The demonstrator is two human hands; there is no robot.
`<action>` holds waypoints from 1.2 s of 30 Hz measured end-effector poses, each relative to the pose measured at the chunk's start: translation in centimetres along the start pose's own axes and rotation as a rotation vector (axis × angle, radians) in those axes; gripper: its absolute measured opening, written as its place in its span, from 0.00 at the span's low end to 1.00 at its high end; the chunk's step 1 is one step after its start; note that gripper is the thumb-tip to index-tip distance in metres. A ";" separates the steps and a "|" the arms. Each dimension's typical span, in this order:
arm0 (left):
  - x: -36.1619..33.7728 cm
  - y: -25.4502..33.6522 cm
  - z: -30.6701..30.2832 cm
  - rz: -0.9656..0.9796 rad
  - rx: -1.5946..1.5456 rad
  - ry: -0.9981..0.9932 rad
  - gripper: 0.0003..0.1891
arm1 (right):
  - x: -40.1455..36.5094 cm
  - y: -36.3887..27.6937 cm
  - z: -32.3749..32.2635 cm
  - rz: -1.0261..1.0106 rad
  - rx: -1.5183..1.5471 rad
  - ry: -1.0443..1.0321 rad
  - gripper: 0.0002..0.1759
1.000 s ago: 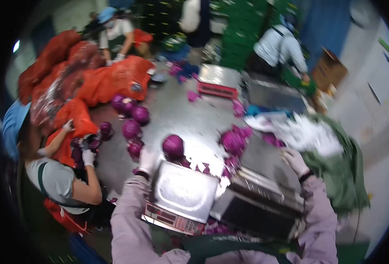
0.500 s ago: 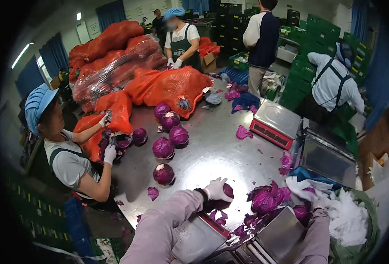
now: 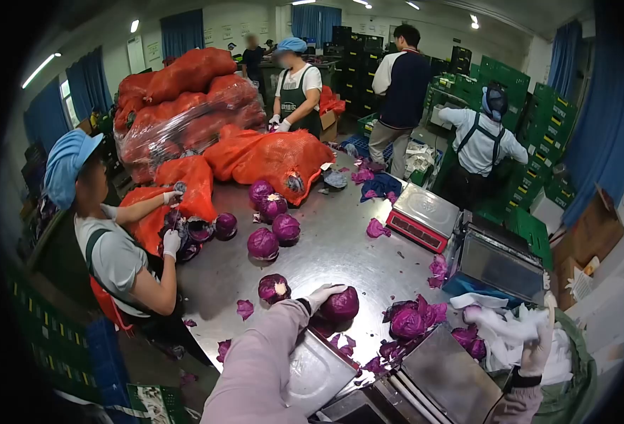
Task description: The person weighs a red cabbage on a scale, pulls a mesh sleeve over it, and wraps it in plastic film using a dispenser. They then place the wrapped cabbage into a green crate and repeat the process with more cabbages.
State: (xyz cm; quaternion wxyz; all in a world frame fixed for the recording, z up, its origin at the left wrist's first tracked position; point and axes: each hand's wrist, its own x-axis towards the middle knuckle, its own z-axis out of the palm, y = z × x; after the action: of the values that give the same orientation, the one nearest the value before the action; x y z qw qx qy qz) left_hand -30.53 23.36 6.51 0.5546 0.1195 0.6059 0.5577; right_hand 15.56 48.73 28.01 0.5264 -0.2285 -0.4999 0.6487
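My left hand (image 3: 324,296), in a pale glove, grips a round red cabbage (image 3: 342,304) from its left side, beside the metal-topped scale at the table's near edge. At the lower right my right hand (image 3: 536,350) is raised, its fingers closed on a white foam net sleeve (image 3: 508,324) that stretches to the left. More white foam nets (image 3: 556,360) lie in a green sack below that hand. Between my hands sit a red cabbage with loose leaves (image 3: 407,321) and another purple piece (image 3: 469,342). A trimmed cabbage (image 3: 274,288) stands left of my left hand.
Several cabbages (image 3: 263,244) stand on the metal table (image 3: 368,265), near orange mesh sacks (image 3: 277,162). A red scale (image 3: 423,215) and a dark-framed device (image 3: 499,261) are at the right. A co-worker (image 3: 118,240) handles cabbage at the left; others stand behind.
My right hand has lifted and moved right from beside the cabbage, pulling up the foam net. The cabbage under my left hand shows more of its side. The camera view has shifted.
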 end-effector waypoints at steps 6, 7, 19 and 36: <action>-11.0 2.4 1.7 0.240 0.282 0.007 0.46 | -8.7 2.3 -10.5 0.082 0.213 0.033 0.26; -12.3 1.7 1.6 0.296 0.400 -0.018 0.46 | -10.8 4.8 -11.5 0.108 0.459 0.025 0.24; -26.3 -10.0 3.7 0.533 1.143 0.544 0.48 | -28.7 12.4 2.3 0.948 1.035 -0.273 0.20; -35.3 -16.4 16.1 0.396 0.062 -0.110 0.10 | -35.0 6.5 10.4 0.272 -0.441 -0.428 0.15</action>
State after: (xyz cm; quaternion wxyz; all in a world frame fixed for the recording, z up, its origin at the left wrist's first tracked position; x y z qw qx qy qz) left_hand 2.79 -0.52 16.10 0.4623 0.2836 0.5564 0.6296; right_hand 15.96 12.88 18.27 0.2559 -0.2601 -0.6925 0.6224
